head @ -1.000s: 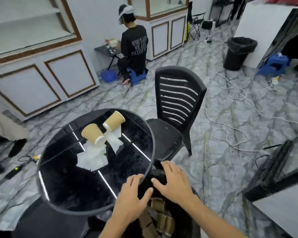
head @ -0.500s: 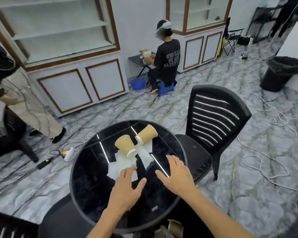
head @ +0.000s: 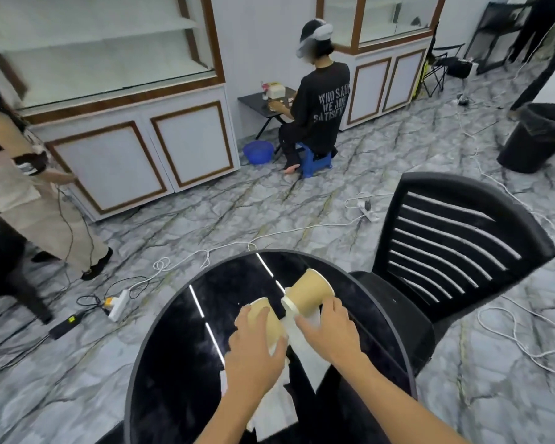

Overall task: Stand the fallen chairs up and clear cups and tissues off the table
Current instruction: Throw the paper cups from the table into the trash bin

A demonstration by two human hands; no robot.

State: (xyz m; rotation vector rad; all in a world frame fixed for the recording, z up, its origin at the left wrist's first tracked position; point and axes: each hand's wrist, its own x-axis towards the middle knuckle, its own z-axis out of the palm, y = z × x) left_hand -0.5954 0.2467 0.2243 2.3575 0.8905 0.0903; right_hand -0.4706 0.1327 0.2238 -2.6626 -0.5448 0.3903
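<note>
Seen from the head camera, looking down at a round black glossy table (head: 173, 363) on a grey marble-patterned floor (head: 221, 219). Two tan paper cups lie on their sides near the table's middle, on top of white tissues. The left hand (head: 253, 350) reaches over the left paper cup (head: 265, 318), its fingers and thumb curled around the cup's body in a closing grasp; whether the cup is lifted clear of the tissue cannot be told. The right hand (head: 329, 331) sits at the right paper cup (head: 308, 296), fingers wrapped over the cup's lower side near its white rim, thumb on the tissue beneath. One white tissue (head: 305, 350) runs between the two hands, and a second crumpled white tissue (head: 273, 411) spreads under the left wrist toward the near edge of the table. A black plastic chair with a slatted back (head: 446, 251) stands upright just beside the table on the right, its seat tucked to the rim. Further off, a seated person in a black printed shirt (head: 321, 107) faces a small dark side table (head: 260, 102), and a black waste bin (head: 539, 136) stands at the far right. White cables (head: 510, 331) trail over the floor.
</note>
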